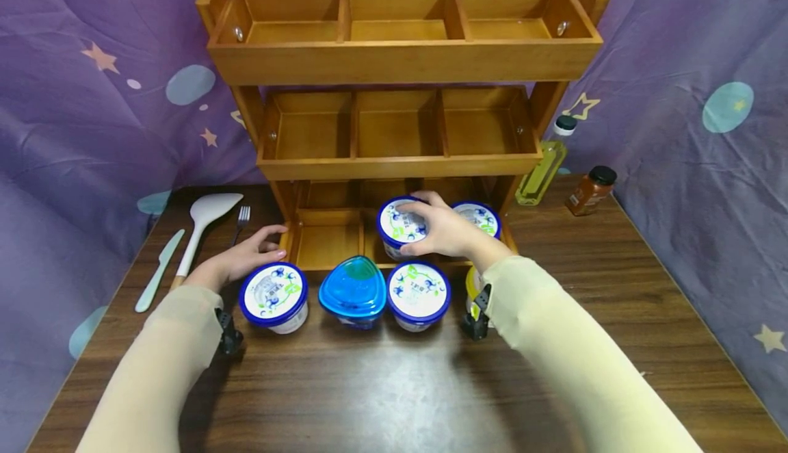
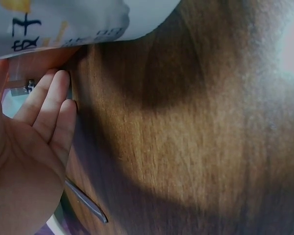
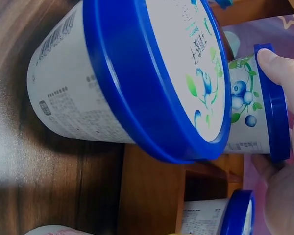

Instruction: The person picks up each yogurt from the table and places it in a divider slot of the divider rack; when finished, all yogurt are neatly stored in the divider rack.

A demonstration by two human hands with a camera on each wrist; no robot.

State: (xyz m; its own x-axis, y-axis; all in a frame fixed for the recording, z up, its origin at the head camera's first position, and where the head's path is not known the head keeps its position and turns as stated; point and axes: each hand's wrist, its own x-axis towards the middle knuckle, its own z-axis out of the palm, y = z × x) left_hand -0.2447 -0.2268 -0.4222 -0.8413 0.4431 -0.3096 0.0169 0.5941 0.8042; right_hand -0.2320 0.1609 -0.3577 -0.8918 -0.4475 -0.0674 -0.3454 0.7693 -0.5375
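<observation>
My right hand (image 1: 440, 227) grips a blue-lidded blueberry tub (image 1: 400, 224) by its lid, over the middle compartment of the rack's bottom tier. In the right wrist view, thumb and fingers span the rim of that tub (image 3: 247, 105). A matching tub (image 1: 477, 217) sits in the right compartment. My left hand (image 1: 249, 254) rests its fingers, fairly straight, against the left end of the wooden rack (image 1: 400, 63). In front of the rack stand a blueberry tub (image 1: 273, 295), a container with a blue rounded-triangle lid (image 1: 353, 289) and another blueberry tub (image 1: 418, 293).
A yellow-lidded tub (image 1: 472, 283) is partly hidden by my right sleeve. Left of the rack lie a pale knife (image 1: 160, 272), a white spatula (image 1: 200, 224) and a fork (image 1: 243, 217). An oil bottle (image 1: 542, 169) and a black-capped jar (image 1: 591, 191) stand right of it.
</observation>
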